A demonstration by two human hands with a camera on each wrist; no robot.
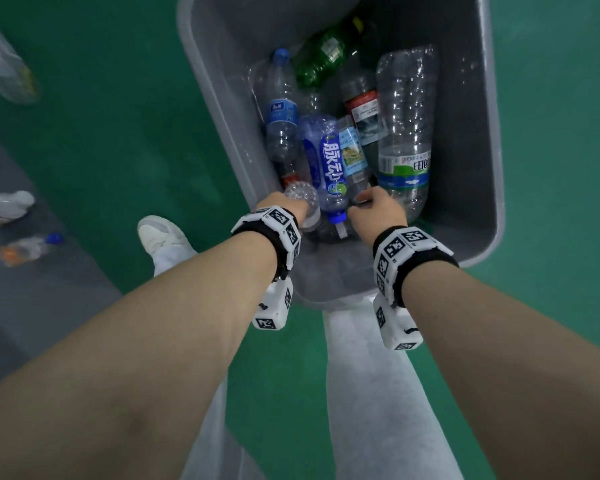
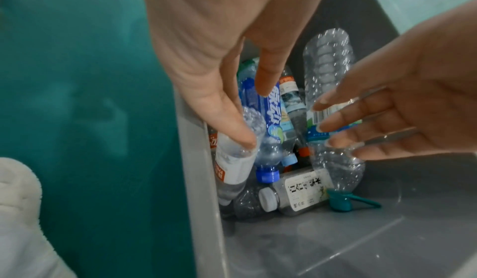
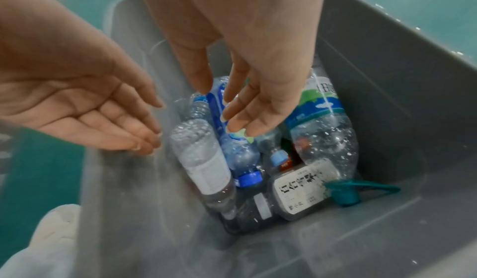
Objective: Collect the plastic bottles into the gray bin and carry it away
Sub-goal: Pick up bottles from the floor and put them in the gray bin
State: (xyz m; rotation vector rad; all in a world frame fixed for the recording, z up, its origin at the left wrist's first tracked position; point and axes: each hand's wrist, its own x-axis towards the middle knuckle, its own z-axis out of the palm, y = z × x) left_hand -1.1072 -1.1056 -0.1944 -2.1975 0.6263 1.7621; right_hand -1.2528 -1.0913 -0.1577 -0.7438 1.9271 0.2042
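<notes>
The gray bin stands on the green floor and holds several plastic bottles. Among them are a blue-labelled bottle, a large clear bottle with a green and blue label and a green bottle. Both hands hover over the bin's near end. My left hand has straight fingers, and its thumb touches a clear white-labelled bottle leaning against the bin's left wall. My right hand hangs with relaxed, spread fingers just above the blue-labelled bottle and holds nothing.
Three more bottles lie on the floor at the left: a clear one, one with a white cap and one with a blue cap. My white shoe stands beside the bin. A gray floor patch borders the green.
</notes>
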